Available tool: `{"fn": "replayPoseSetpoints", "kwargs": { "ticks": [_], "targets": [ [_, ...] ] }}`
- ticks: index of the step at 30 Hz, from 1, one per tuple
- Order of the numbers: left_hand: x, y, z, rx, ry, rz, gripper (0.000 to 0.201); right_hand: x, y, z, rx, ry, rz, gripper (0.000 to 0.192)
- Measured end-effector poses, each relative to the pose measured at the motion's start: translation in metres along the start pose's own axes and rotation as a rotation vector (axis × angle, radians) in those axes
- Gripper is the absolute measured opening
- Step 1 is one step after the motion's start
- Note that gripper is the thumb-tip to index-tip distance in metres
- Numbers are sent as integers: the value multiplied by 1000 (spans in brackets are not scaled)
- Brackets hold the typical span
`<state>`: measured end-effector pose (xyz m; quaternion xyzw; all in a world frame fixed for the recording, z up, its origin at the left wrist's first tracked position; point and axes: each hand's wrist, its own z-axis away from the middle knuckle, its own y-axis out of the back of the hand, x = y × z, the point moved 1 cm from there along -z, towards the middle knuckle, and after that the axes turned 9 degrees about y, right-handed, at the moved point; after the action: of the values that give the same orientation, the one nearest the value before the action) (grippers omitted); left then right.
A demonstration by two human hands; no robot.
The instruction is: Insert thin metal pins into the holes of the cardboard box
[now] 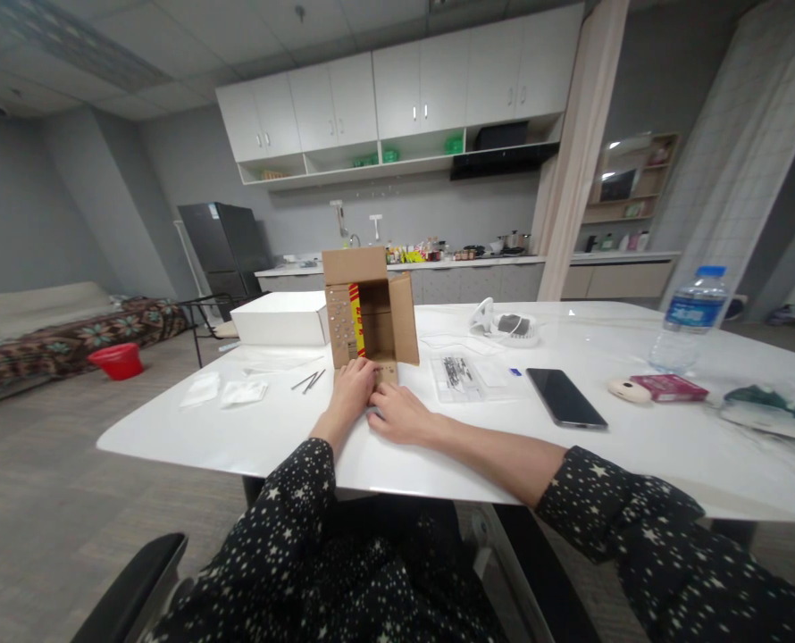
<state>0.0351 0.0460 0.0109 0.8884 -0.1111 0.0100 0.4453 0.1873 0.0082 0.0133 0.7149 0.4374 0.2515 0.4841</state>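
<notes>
Both your hands sit at the foot of the box, which stands upright on the white desk, open side facing you. Your left hand presses its lower flap with fingers flat; your right hand lies beside it, fingers curled loosely, gripping nothing. Kitchen cabinets behind.

soft, even indoor light; pale glare on the white worktop, faint shadows, wide-angle stretching at the edges, distant shelves slightly soft.

phone; water bottle; white box
</notes>
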Motion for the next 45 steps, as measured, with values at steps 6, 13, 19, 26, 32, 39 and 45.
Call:
{"fn": "replayPoseSetpoints", "kwargs": {
  "ticks": [6, 13, 19, 26, 32, 39, 45],
  "targets": [
    [1, -1, -4, 35, -31, -37, 27, -1, 2, 0, -3, 1, -3, 28],
    [3, 4, -1, 115, -22, 39, 29, -2, 4, 0, -13, -8, 8, 28],
    [3, 7, 2, 123, -33, 43, 23, -2, 4, 0, -3, -3, 8, 28],
    [3, 11, 4, 144, 27, 53, 17, -2, 3, 0, -3, -5, -1, 27],
    [4, 13, 6, 171, 71, 34, 15, -2, 4, 0, -6, -7, 12, 27],
    [2, 11, 6, 159, 106, 10, 17, -2, 4, 0, -12, -11, 13, 28],
    [1, 9, 6, 157, 98, 4, 21, -1, 2, 0, -11, -7, 15, 29]
  ]
}}
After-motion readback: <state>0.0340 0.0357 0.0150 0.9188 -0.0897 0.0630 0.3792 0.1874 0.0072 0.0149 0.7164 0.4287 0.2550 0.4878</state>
